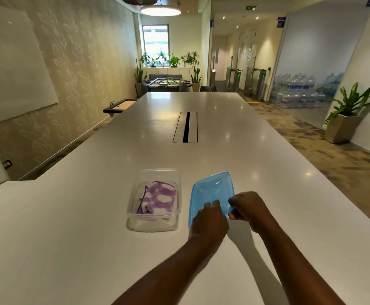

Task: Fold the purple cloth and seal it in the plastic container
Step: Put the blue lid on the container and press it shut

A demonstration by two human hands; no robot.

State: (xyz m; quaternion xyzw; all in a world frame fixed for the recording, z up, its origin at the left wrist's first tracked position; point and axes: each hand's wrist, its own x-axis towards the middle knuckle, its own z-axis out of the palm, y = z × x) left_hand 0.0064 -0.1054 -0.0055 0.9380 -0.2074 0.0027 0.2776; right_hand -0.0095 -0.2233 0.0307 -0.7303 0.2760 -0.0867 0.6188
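The purple and white cloth (157, 198) lies folded inside the clear plastic container (155, 223), which stands uncovered on the white table. Just to its right is the blue lid (212, 190), tilted with its near edge raised off the table. My left hand (209, 219) grips the lid's near left edge. My right hand (249, 208) pinches the lid's near right corner. Both hands are to the right of the container and apart from it.
The long white table (80, 216) stretches ahead, with a cable slot (186, 127) in its middle. A wall runs along the left; carpeted floor and a potted plant (349, 111) are to the right.
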